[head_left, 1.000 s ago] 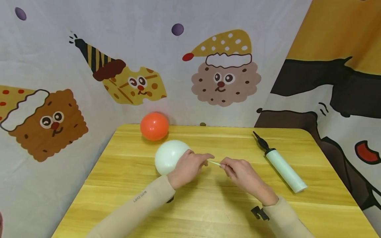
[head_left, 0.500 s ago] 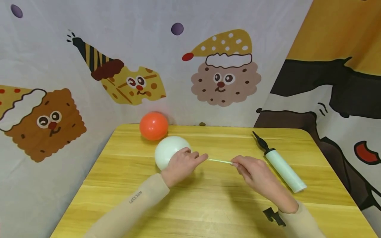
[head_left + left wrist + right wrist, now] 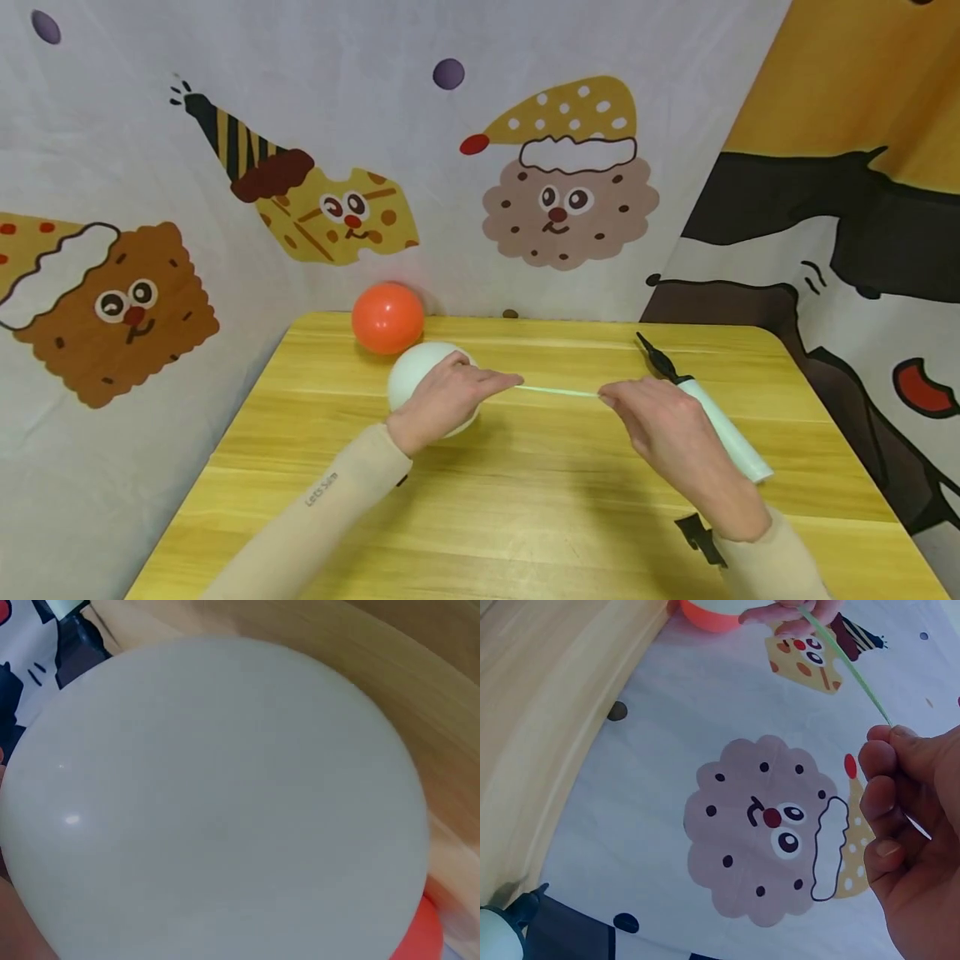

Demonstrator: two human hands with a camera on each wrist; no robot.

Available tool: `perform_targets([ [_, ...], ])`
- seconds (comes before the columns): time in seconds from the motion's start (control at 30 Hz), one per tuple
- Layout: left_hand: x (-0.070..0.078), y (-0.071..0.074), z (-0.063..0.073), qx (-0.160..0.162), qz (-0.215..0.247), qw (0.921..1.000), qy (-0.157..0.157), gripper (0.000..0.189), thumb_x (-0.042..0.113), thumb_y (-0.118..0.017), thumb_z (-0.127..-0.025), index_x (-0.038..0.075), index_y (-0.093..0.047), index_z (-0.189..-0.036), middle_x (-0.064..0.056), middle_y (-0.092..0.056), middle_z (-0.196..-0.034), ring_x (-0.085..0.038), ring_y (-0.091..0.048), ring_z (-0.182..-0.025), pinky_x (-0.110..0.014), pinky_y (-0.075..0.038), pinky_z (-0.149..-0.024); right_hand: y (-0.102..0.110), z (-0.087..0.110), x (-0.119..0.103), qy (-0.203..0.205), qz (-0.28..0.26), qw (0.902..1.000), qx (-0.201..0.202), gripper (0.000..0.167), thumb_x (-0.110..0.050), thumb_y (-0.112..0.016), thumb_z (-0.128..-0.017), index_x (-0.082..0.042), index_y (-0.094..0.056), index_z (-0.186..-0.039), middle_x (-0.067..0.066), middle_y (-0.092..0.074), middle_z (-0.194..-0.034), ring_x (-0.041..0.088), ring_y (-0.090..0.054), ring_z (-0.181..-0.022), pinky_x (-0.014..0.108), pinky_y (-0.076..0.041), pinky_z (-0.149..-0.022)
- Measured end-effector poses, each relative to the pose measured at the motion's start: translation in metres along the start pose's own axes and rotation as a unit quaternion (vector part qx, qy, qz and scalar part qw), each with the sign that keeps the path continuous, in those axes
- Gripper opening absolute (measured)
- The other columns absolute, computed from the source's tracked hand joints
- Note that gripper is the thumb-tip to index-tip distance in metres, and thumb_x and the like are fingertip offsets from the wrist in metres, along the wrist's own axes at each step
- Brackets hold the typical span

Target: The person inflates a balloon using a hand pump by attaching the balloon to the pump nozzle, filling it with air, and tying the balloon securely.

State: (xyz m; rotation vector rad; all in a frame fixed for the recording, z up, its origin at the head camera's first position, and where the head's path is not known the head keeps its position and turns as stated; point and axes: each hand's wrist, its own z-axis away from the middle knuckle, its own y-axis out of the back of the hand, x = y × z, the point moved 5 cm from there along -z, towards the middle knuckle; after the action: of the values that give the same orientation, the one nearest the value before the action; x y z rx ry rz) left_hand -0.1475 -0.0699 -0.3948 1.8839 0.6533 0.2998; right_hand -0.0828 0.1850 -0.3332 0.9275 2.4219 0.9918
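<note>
A pale, inflated balloon [image 3: 408,375] is above the table, partly hidden behind my left hand [image 3: 450,396]. It fills most of the left wrist view. Near the root of its neck, my left fingers pinch it. The balloon's neck [image 3: 558,391] is drawn into a long, thin, pale-green strand running right, nearly level. My right hand [image 3: 682,425] pinches the strand's far end between thumb and forefinger. In the right wrist view, that stretched strand [image 3: 855,673] is taut, and the other right fingers curl loosely.
An orange balloon [image 3: 387,318] rests at the table's back left edge. On the right lies a balloon pump [image 3: 731,433] with a black nozzle, partly behind my right hand. The wooden table [image 3: 525,517] meets a cartoon-printed cloth [image 3: 450,208] at the back.
My right hand has moved right and slightly up, stretching the neck from a short piece into a long strand. My left hand has shifted a little left and up with the pale balloon.
</note>
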Motion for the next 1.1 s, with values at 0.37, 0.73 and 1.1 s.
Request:
perform_targets([
  [0.37,0.002,0.001,-0.001,-0.017,-0.017,0.9990,-0.038,0.059,-0.006,-0.063,-0.090,0.024,-0.064,-0.140,0.010,-0.068,-0.134,-0.005,-0.071,-0.102,-0.029,-0.046,-0.086,0.008,-0.008,-0.007,0.033,-0.033,0.9988,-0.016,0.044,-0.029,-0.034,-0.114,-0.008,-0.071,-0.105,-0.002,-0.070,-0.089,0.015,-0.067,-0.079,0.033,-0.058,-0.065],
  [0.73,0.030,-0.003,-0.013,-0.078,-0.009,0.9942,-0.074,0.069,-0.001,-0.067,-0.092,0.026,-0.050,-0.154,0.016,-0.076,-0.108,-0.004,-0.058,-0.062,-0.027,-0.046,-0.084,-0.003,-0.049,0.009,0.031,0.033,0.9986,0.029,0.013,-0.001,-0.063,-0.101,-0.007,-0.071,-0.109,0.004,-0.074,-0.092,0.024,-0.069,-0.081,0.039,-0.053,-0.067],
  [1.1,0.025,0.017,-0.013,-0.013,0.314,0.9424,-0.114,0.060,-0.007,-0.059,-0.100,0.014,-0.048,-0.155,0.007,-0.075,-0.121,0.001,-0.059,-0.061,-0.010,-0.046,-0.069,-0.058,-0.051,0.039,-0.039,0.003,0.9965,0.073,0.013,-0.005,-0.079,-0.090,-0.002,-0.077,-0.103,0.012,-0.077,-0.089,0.030,-0.072,-0.072,0.047,-0.054,-0.062],
])
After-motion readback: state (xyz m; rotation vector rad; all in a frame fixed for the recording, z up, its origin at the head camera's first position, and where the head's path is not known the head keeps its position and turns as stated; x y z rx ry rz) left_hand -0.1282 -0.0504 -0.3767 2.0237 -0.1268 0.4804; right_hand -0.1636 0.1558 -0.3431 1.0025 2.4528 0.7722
